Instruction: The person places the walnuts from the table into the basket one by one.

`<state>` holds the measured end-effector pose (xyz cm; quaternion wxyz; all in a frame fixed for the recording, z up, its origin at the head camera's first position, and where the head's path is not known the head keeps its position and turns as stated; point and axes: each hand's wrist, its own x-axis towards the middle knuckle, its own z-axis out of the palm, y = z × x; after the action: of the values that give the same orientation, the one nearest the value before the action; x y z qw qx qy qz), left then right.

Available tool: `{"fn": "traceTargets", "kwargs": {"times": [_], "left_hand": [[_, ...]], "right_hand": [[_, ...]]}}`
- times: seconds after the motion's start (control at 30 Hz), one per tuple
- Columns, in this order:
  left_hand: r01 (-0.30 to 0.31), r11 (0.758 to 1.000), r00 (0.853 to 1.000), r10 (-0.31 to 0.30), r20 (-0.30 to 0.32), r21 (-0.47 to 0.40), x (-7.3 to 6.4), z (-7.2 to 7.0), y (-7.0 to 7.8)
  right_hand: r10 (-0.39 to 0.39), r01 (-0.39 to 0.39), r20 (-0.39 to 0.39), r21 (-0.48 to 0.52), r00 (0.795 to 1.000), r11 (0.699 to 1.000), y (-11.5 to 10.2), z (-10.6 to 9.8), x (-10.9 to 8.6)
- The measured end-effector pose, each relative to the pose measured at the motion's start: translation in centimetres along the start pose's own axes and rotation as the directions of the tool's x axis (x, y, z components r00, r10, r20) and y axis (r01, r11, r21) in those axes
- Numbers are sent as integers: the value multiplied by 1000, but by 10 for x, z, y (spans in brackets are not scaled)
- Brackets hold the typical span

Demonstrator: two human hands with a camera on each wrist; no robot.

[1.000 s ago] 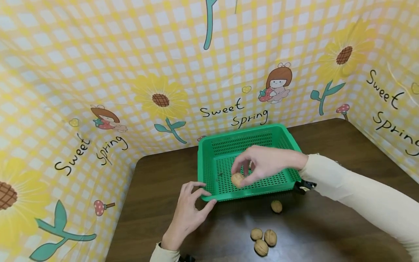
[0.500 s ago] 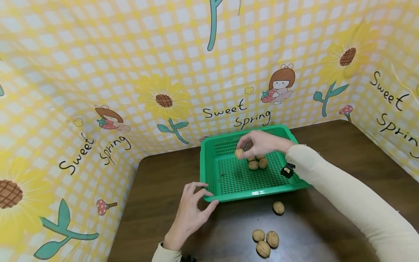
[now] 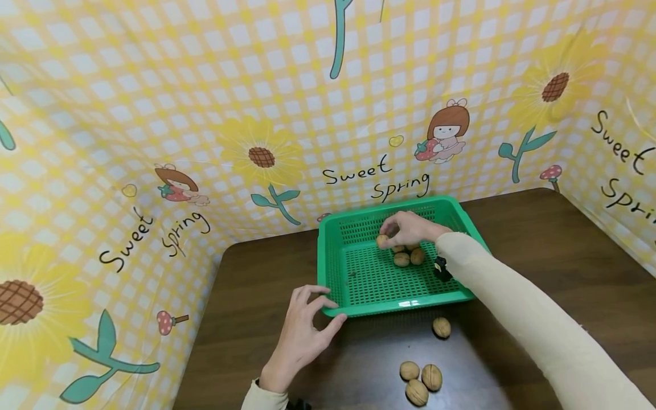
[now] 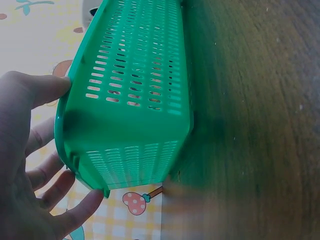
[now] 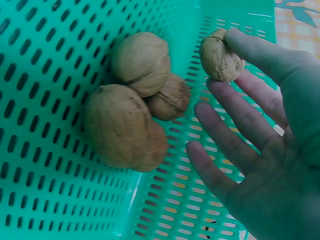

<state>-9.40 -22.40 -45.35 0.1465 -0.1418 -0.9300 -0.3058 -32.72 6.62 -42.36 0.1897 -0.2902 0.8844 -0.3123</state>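
A green plastic basket (image 3: 394, 306) with slotted walls stands on the table. My left hand (image 3: 301, 336) holds its near left corner, thumb (image 4: 52, 90) on the front rim and fingers on the side rim. Inside the basket, my right hand (image 3: 410, 228) pinches a walnut (image 5: 219, 59) between thumb and fingertips, its other fingers spread. Several walnuts (image 5: 117, 125) lie clustered on the basket floor beside this hand, partly hidden by it in the head view. On the table in front lie a single walnut (image 3: 441, 327) and a group of three walnuts (image 3: 417, 393).
The dark wooden table (image 3: 266, 273) meets a yellow checked cloth (image 3: 277, 85) with printed flowers and words behind and at both sides. A small dark speck (image 3: 352, 274) lies on the basket floor. Black straps show at both wrists.
My right hand has carried the walnut from the basket's front toward its back, bringing the clustered walnuts into view. The left hand stays at the corner. The head view has shifted slightly.
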Motion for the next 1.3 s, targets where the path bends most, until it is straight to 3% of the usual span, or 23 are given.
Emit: {"fn": "traceTargets", "kwargs": {"times": [0.57,0.93,1.13,1.3], "left_hand": [[2,1000,1000,-2,6,-8,-1,0,0],[-4,1000,1000,4,7,-12,0,0,0],[1,1000,1000,-1,12,-15,0,1,0],[3,1000,1000,-3,9,-9,0,1,0]], "right_hand": [[27,-27,1,-95,1000,995,11,17,7],[52,-51,11,-87,999,995,11,15,7],[-6,6,3,-71,1000,997,-2,0,1],[-91,90,-12,-64,996,994,-30,-20,-13]]}}
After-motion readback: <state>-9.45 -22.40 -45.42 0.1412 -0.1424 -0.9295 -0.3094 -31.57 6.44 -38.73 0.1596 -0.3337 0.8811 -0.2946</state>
